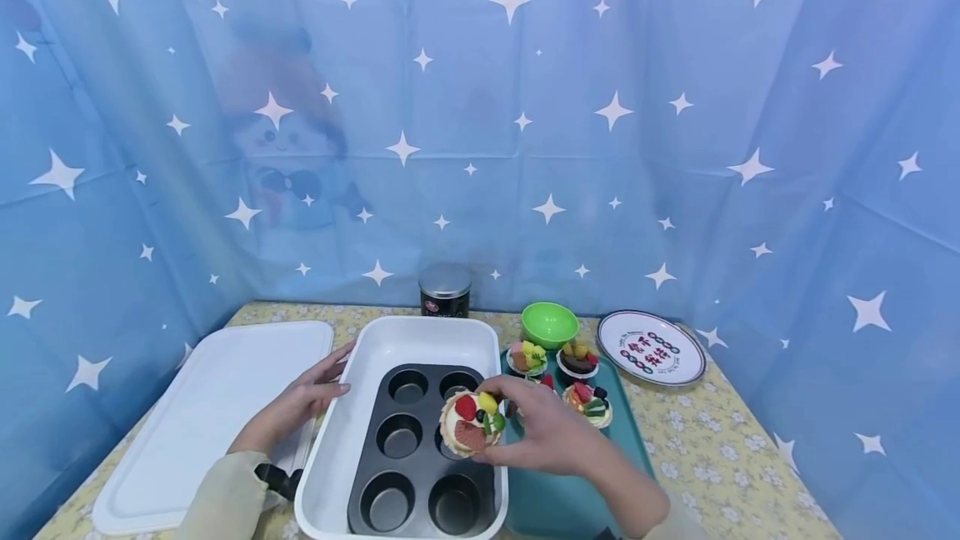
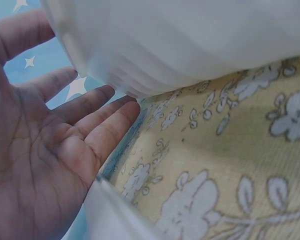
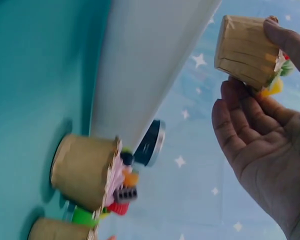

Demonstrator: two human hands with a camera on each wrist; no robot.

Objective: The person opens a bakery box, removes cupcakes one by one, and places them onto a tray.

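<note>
Between thumb and fingers, my right hand (image 1: 551,432) pinches a fruit-topped cupcake (image 1: 471,423) above the right column of a dark muffin tin (image 1: 427,467). The right wrist view shows the tan paper side of this cupcake (image 3: 247,50), lifted higher than the others. The muffin tin lies inside a deep white tray (image 1: 330,448), and the cups in view hold nothing. My left hand (image 1: 303,398) is at the tray's left wall, its fingers loosely extended. Seen from the left wrist, the left hand's palm (image 2: 40,145) grips nothing.
Several cupcakes (image 1: 588,404) stand on a teal tray (image 1: 570,498) at the right. Behind them are a green bowl (image 1: 550,323) and a patterned plate (image 1: 651,347). A white lid (image 1: 202,423) lies at the left; a dark canister (image 1: 445,292) stands at the back.
</note>
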